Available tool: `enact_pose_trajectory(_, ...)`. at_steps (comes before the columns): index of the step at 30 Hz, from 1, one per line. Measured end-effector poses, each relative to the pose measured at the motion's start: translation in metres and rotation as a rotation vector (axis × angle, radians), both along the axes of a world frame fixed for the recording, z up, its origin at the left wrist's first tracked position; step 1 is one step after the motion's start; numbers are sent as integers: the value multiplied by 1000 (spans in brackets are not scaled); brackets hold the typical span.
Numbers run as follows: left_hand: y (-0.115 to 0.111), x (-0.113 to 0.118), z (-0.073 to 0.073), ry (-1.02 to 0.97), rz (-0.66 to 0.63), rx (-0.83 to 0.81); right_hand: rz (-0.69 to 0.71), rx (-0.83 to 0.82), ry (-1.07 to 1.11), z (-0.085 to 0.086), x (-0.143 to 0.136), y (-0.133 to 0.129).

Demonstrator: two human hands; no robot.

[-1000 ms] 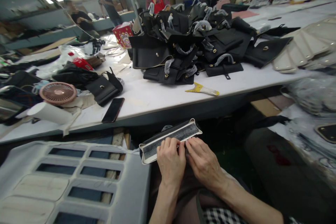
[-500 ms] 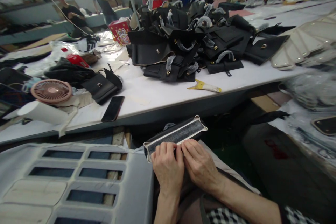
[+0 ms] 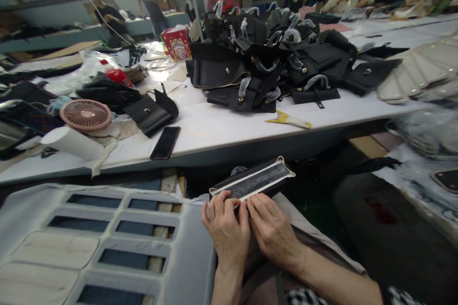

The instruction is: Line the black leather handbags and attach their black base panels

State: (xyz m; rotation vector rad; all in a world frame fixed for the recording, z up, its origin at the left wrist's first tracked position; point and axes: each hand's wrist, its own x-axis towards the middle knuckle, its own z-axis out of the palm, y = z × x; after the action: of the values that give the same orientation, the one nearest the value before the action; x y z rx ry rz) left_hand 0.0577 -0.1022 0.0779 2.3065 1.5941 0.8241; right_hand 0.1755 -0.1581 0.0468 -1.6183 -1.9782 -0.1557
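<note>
Over my lap is a black handbag [image 3: 259,180], its narrow dark grey base facing up. Pale strips run along both long edges of the base, and the corners stick up. My left hand [image 3: 229,226] pinches the near edge, with some fingers lifted over the base near its left end. Right beside it, my right hand [image 3: 274,231] has its fingertips pressed together on the same edge. The thumbs nearly meet, and what lies directly under the fingertips is hidden. Past the bag's far side, a bit of plastic-wrapped handle [image 3: 239,170] shows.
A white table [image 3: 211,140] holds a heap of black handbags [image 3: 265,57], a phone [image 3: 165,143], a pink fan [image 3: 86,115] and a yellow-handled tool [image 3: 288,119]. To my left stands a grey slotted rack [image 3: 193,238]. Several people are farther back.
My left fingers have lifted and spread a little along the base. The right hand still holds the near edge. The whole view has shifted slightly, moving the scene to the right.
</note>
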Motion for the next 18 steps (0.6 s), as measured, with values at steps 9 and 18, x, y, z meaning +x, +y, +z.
enact_pose_trajectory(9, 3, -20, -24, -160, 86, 41, 46, 18, -11, -2, -21, 5)
enact_pose_trajectory(18, -14, -25, -89, -1440, 476, -691, 132, -1, -134, 2, -26, 8)
